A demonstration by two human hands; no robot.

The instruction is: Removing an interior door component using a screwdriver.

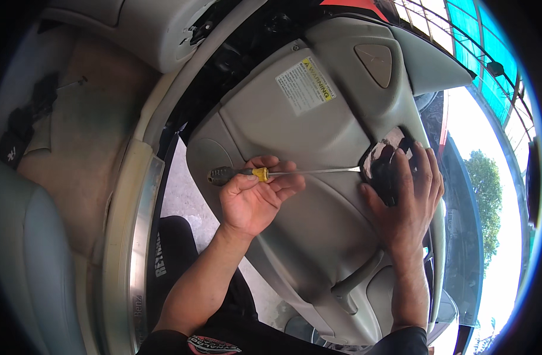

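Observation:
My left hand [254, 198] is closed around a screwdriver [261, 174] with a dark handle and a yellow collar. Its long metal shaft points right, and the tip meets the edge of a dark, glossy fitting [380, 167] set in the grey car door panel [294, 142]. On that fitting rests my right hand [414, 198], thumb at its lower edge and fingers spread over its right side. The fingers hide much of the fitting, so I cannot tell whether they grip it. The exact contact of the tip is too small to make out.
A warning label [306, 86] sticks to the upper panel, below a triangular insert [374, 64]. Lower down is a door pull handle [358, 275]. To the left run the door sill [135, 213], the carpeted car floor [76, 148] and a grey seat [40, 260].

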